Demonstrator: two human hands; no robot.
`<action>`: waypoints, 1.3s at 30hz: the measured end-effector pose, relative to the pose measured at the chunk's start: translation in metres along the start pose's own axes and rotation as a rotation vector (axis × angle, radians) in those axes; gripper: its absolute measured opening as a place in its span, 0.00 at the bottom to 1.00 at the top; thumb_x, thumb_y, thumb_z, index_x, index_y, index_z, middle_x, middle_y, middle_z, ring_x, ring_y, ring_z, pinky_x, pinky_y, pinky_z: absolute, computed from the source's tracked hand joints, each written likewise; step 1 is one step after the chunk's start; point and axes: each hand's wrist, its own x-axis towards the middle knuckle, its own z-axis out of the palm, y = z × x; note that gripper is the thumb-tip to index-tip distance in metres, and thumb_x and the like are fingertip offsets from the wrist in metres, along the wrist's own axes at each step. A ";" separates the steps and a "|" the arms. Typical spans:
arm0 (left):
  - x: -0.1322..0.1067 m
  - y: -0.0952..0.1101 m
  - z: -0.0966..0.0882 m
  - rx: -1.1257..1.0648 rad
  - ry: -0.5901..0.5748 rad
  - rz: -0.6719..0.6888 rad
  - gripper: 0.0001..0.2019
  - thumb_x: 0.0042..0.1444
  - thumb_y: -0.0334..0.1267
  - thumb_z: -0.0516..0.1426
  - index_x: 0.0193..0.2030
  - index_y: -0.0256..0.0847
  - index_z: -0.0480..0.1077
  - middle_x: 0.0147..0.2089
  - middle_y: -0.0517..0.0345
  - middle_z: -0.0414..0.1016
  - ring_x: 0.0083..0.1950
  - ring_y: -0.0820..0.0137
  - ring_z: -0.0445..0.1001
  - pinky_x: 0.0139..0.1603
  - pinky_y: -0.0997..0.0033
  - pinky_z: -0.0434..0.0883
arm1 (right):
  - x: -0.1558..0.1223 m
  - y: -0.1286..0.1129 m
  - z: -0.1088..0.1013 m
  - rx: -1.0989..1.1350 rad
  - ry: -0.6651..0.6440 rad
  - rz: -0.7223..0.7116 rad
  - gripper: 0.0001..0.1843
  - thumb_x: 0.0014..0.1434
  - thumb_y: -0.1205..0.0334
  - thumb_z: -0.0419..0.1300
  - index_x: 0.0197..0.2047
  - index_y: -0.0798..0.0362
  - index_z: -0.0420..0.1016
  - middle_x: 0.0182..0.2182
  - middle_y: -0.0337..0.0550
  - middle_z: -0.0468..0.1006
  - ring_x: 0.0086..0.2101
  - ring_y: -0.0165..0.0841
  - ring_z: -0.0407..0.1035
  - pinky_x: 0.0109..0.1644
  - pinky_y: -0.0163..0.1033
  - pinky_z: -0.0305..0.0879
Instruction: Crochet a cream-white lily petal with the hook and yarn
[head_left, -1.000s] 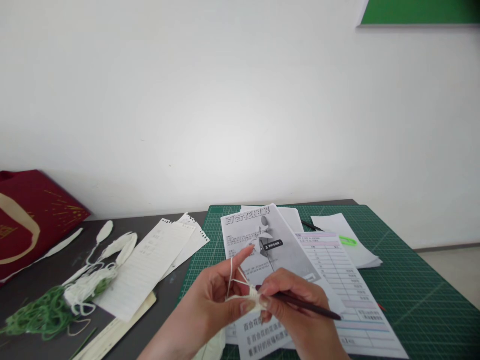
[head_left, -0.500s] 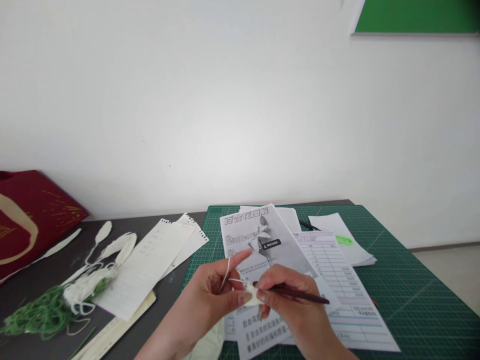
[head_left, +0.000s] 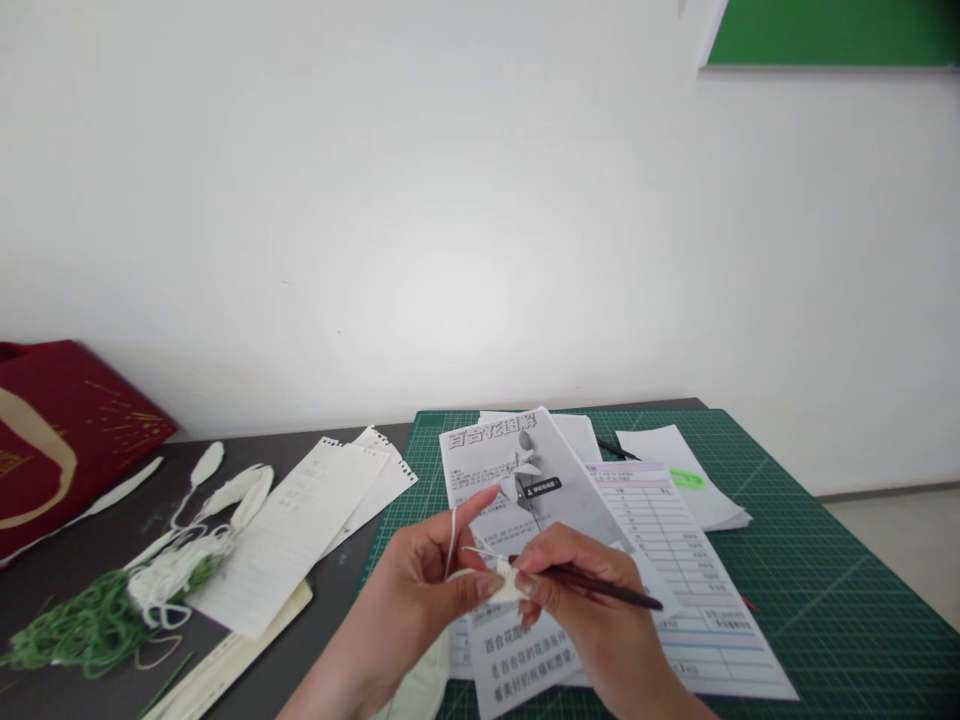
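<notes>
Between my hands is a small cream-white crochet piece [head_left: 508, 588]. My left hand [head_left: 431, 575] pinches its left side between thumb and fingers, with the index finger stretched out and a strand of white yarn [head_left: 451, 540] running over it. In my right hand [head_left: 581, 590] a dark brown crochet hook [head_left: 611, 588] is gripped like a pen, its tip end at the top of the piece where my fingers partly hide it. The right fingertips also touch the piece. Below both hands lies a printed pattern sheet [head_left: 502, 670] with a flower picture.
A green cutting mat [head_left: 787, 560] bears a printed table sheet [head_left: 720, 640], white papers and a bright green clip [head_left: 687, 479]. Leftward lie handwritten notes [head_left: 292, 520], white crocheted petals [head_left: 206, 464], green yarn [head_left: 82, 625] and a dark red bag [head_left: 75, 440]. Behind is a white wall.
My left index finger has shifted slightly left and up. The hook has moved slightly, and the crochet piece between my fingers shows a little more.
</notes>
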 end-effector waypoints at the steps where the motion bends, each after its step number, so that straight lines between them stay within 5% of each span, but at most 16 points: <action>1: -0.001 0.000 0.003 -0.006 0.009 0.006 0.24 0.44 0.35 0.68 0.51 0.46 0.75 0.26 0.66 0.70 0.31 0.73 0.69 0.39 0.70 0.65 | 0.000 0.000 0.000 -0.002 0.006 0.003 0.04 0.49 0.66 0.69 0.27 0.51 0.79 0.22 0.35 0.76 0.20 0.27 0.71 0.24 0.31 0.68; 7: -0.004 -0.004 0.017 -0.093 0.035 0.014 0.33 0.45 0.35 0.68 0.60 0.50 0.66 0.32 0.65 0.72 0.33 0.71 0.73 0.40 0.67 0.66 | 0.002 -0.002 -0.001 -0.003 0.006 -0.028 0.03 0.49 0.66 0.69 0.28 0.49 0.80 0.23 0.35 0.77 0.21 0.27 0.70 0.26 0.32 0.68; 15: -0.007 -0.005 0.019 -0.139 0.061 0.035 0.30 0.44 0.32 0.67 0.57 0.49 0.70 0.27 0.68 0.68 0.32 0.73 0.70 0.39 0.70 0.65 | 0.002 -0.004 -0.001 0.136 0.055 0.112 0.08 0.50 0.55 0.69 0.32 0.50 0.83 0.25 0.41 0.81 0.25 0.31 0.72 0.29 0.35 0.68; 20: -0.006 -0.002 0.015 -0.020 0.052 0.081 0.06 0.44 0.30 0.67 0.30 0.41 0.76 0.29 0.63 0.73 0.36 0.70 0.71 0.38 0.71 0.63 | 0.005 0.001 -0.003 0.221 0.074 0.176 0.09 0.48 0.57 0.72 0.32 0.51 0.83 0.23 0.41 0.82 0.25 0.30 0.74 0.31 0.33 0.69; 25: -0.007 0.003 0.015 0.019 0.078 0.072 0.11 0.41 0.28 0.66 0.19 0.39 0.67 0.46 0.56 0.77 0.44 0.63 0.72 0.35 0.71 0.64 | 0.007 0.000 -0.003 0.363 0.061 0.283 0.09 0.44 0.61 0.74 0.31 0.53 0.82 0.22 0.40 0.82 0.23 0.28 0.74 0.30 0.31 0.70; 31: -0.010 0.001 0.017 0.061 0.117 0.093 0.09 0.42 0.29 0.66 0.22 0.38 0.68 0.33 0.61 0.74 0.32 0.72 0.67 0.30 0.73 0.62 | 0.009 0.002 -0.006 0.320 0.090 0.254 0.09 0.45 0.60 0.73 0.32 0.53 0.82 0.22 0.41 0.82 0.23 0.28 0.75 0.31 0.32 0.72; 35: -0.009 -0.004 0.016 0.110 0.133 0.109 0.09 0.45 0.31 0.65 0.36 0.41 0.76 0.28 0.65 0.67 0.29 0.74 0.63 0.30 0.74 0.61 | 0.009 0.004 -0.008 0.210 0.153 0.156 0.08 0.46 0.60 0.73 0.32 0.50 0.82 0.22 0.39 0.82 0.23 0.29 0.76 0.32 0.32 0.73; 39: -0.006 -0.006 0.017 0.095 0.202 0.118 0.25 0.44 0.31 0.65 0.52 0.46 0.74 0.27 0.66 0.65 0.29 0.73 0.65 0.32 0.74 0.62 | 0.001 0.000 -0.007 -0.150 0.138 -0.200 0.07 0.51 0.68 0.68 0.34 0.46 0.82 0.27 0.39 0.83 0.28 0.34 0.77 0.31 0.36 0.74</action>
